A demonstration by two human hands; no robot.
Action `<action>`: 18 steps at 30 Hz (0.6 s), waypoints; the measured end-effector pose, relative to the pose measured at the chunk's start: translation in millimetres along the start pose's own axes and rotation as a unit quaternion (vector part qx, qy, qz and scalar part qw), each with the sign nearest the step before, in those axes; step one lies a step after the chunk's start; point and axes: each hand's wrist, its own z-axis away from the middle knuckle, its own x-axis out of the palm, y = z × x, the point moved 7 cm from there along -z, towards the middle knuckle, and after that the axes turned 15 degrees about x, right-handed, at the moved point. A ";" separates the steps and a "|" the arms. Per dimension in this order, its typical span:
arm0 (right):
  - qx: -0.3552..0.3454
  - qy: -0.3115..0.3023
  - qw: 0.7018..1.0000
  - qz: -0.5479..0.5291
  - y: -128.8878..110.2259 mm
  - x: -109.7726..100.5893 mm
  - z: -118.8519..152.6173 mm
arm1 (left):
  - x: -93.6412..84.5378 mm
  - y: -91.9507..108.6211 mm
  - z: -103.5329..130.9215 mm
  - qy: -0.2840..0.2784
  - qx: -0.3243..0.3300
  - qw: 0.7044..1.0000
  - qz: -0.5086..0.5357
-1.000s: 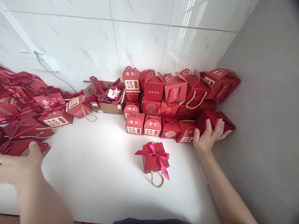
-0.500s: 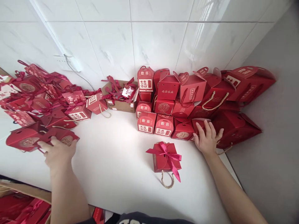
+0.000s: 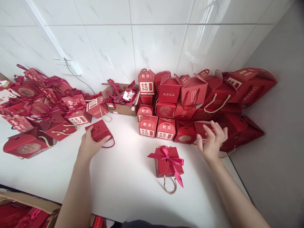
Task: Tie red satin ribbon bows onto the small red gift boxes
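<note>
My left hand (image 3: 89, 144) grips a small red gift box (image 3: 101, 130) with a dark red cord handle, held over the white table left of centre. My right hand (image 3: 212, 139) is raised with fingers apart and nothing in it, in front of the stacked red gift boxes (image 3: 184, 133) on the right. Between my hands, nearer to me, a red box with a magenta ribbon bow (image 3: 169, 161) sits on the table, its beige rope handle lying toward me.
Many red boxes and ribbons (image 3: 40, 101) are heaped at the left. A brown carton (image 3: 122, 109) of ribbons and tags stands against the tiled wall (image 3: 156, 41). At the lower left is another open carton (image 3: 30, 201) of red items. A grey panel (image 3: 273, 164) bounds the right.
My left hand has moved right from the pile at the left, bringing the small red box with it. My right hand has lifted off the boxes and its fingers have opened.
</note>
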 end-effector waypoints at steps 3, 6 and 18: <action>-0.003 0.000 0.999 -0.047 -16.3 -10.4 -9.2 | 23.3 14.3 -5.8 -0.093 0.030 0.994 0.043; -0.002 0.000 0.995 -0.096 -33.8 -18.6 -18.5 | 34.3 32.5 -6.2 -0.175 0.045 0.975 0.133; -0.142 -0.557 0.796 -0.189 -190.5 22.6 5.2 | 88.5 77.8 14.1 -0.315 0.085 0.901 0.287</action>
